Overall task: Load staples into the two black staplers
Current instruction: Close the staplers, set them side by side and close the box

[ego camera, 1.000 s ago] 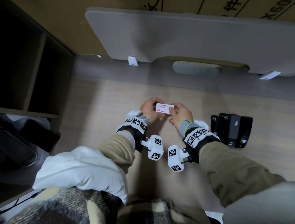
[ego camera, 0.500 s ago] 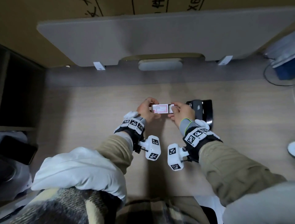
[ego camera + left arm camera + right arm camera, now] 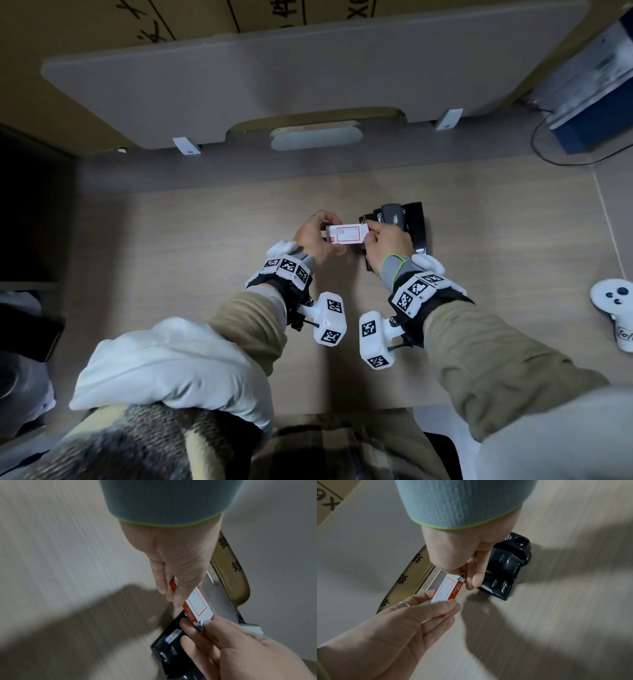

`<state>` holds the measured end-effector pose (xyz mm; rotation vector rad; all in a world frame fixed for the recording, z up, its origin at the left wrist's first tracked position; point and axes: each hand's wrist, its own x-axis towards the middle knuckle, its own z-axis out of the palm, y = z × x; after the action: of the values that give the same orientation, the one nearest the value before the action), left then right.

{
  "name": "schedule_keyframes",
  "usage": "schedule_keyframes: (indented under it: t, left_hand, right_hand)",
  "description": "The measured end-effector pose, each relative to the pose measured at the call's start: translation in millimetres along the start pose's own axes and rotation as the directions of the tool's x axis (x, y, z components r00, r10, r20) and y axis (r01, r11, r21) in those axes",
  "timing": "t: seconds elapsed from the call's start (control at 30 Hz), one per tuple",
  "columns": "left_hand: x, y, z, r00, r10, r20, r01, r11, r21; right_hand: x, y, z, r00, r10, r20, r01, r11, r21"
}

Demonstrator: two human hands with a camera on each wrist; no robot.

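Observation:
A small white-and-red staple box (image 3: 346,234) hangs just above the wooden desk, held between both hands. My left hand (image 3: 322,236) grips its left end between thumb and fingers (image 3: 452,603). My right hand (image 3: 371,233) pinches the right end, where a flap stands slightly open (image 3: 461,579). The box (image 3: 197,604) is level and runs left to right. Two black staplers (image 3: 407,222) lie side by side on the desk right behind and under my right hand, partly hidden by it (image 3: 505,566). Neither hand touches them.
A grey board (image 3: 308,68) leans against cardboard at the back of the desk (image 3: 171,257). A white controller (image 3: 613,308) lies at the right edge. A blue box with a cable (image 3: 589,120) stands at the back right. Dark shelving is on the left.
The view has swung to the right. Both hands keep hold of the staple box, which now sits closer to the staplers; the right fingers have shifted to the box's right end.

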<state>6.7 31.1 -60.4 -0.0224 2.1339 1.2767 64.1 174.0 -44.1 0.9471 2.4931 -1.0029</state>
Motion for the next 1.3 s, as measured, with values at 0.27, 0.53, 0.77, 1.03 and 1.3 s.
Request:
schedule_keyframes:
  t: [0.27, 0.53, 0.77, 1.03, 1.3]
  left_hand:
    - [-1, -3, -12, 1.000, -0.025, 0.000, 0.025, 1.000, -0.006]
    - [2, -12, -31, 0.999, -0.042, -0.022, 0.042, 0.999, 0.002]
    - [1, -14, -32, 0.976, -0.164, 0.145, 0.170, 0.985, -0.027]
    - [10, -11, -13, 0.953, -0.302, 0.032, 0.304, 0.945, -0.120]
    - [25, 0, 28, 0.945, -0.297, -0.138, 0.321, 0.924, 0.209]
  right_hand:
    - [-3, -12, 10, 0.999, 0.022, -0.046, -0.018, 0.995, 0.099]
    - [-7, -29, 19, 0.999, -0.037, 0.036, 0.038, 0.999, -0.028]
    - [-6, -36, 29, 0.987, -0.142, 0.069, 0.143, 0.990, -0.011]
    - [-4, -14, 15, 0.983, -0.114, -0.147, 0.117, 0.993, 0.012]
    - [7, 25, -19, 0.867, -0.051, -0.496, -0.024, 0.989, -0.143]
